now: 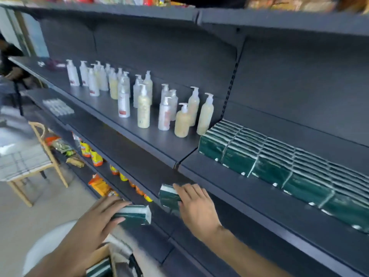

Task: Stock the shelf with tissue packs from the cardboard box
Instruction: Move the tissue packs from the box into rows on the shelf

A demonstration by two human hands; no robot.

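Shelf of dark metal carries a long row of green tissue packs on its right part, with pump bottles standing to their left. Right hand holds one tissue pack in front of the shelf edge, its grip closed round the pack's side. Left hand holds a second tissue pack lower down, fingers over its top. A further green pack shows at the bottom edge.

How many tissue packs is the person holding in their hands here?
2: one tissue pack gripped by the left hand, another pack held by the right hand, both below the shelf's stocked green row.
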